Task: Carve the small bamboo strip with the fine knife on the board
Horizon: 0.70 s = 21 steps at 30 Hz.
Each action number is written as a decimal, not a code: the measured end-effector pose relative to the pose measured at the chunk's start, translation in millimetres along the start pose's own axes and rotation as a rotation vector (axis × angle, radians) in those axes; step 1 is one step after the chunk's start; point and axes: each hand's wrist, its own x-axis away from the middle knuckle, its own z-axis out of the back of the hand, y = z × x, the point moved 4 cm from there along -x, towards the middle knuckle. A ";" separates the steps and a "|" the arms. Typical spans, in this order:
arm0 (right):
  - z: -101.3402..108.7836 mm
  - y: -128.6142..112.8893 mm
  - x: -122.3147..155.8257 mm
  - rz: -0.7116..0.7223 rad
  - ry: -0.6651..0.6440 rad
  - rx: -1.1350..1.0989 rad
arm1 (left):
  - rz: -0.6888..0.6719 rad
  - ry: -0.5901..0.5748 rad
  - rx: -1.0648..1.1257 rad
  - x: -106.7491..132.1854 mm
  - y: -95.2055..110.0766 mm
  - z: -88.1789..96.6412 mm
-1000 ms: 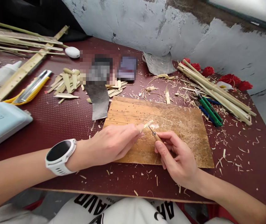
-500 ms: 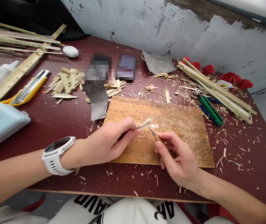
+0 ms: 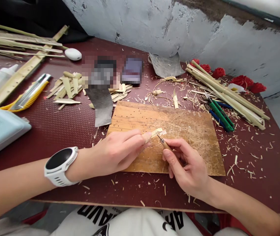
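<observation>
Pinched in the fingers of my left hand [image 3: 120, 149] is a short pale strip of bamboo [image 3: 156, 131], its free end pointing right. My right hand [image 3: 186, 164] grips a small carving tool [image 3: 164, 142] with a wooden handle and a thin metal tip. That tip is right by the strip's free end; whether it touches, I cannot tell. Both hands are over a scratched wooden board [image 3: 191, 137] that lies on the dark red table [image 3: 68, 127]. My left fingers cover the strip's other end.
Left are a yellow utility knife [image 3: 31, 93], a light blue box-shaped device [image 3: 4, 132] and bamboo pieces [image 3: 68, 87]. A bent metal sheet [image 3: 103, 106] touches the board's left side. Right lie a green utility knife [image 3: 221, 114], bamboo sticks [image 3: 228, 95] and scattered shavings.
My left hand has rolled over, its fingers now more on top of the strip, and the strip has turned and shifted slightly right. My right hand has stayed nearly still.
</observation>
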 end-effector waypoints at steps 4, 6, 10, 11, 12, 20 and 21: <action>0.9 1.7 1.1 -0.007 -0.003 -0.008 | -0.011 -0.024 -0.034 -1.0 2.4 0.8; 1.0 2.5 1.6 -0.011 -0.004 -0.005 | -0.012 -0.018 -0.042 -1.0 2.8 1.1; 1.1 3.2 1.7 -0.020 -0.003 -0.015 | -0.009 -0.021 -0.050 -0.5 2.2 1.3; 1.1 3.1 1.6 -0.020 -0.002 -0.018 | -0.012 -0.025 -0.051 -0.2 1.9 1.4; 1.1 3.0 1.4 -0.018 -0.002 -0.021 | -0.016 -0.026 -0.053 0.0 1.7 1.7; 0.6 4.3 1.4 -0.022 0.001 -0.033 | -0.007 0.005 -0.021 -1.5 1.5 1.1; 0.6 4.4 1.3 -0.025 -0.003 -0.036 | 0.005 0.021 0.007 -1.8 1.4 0.8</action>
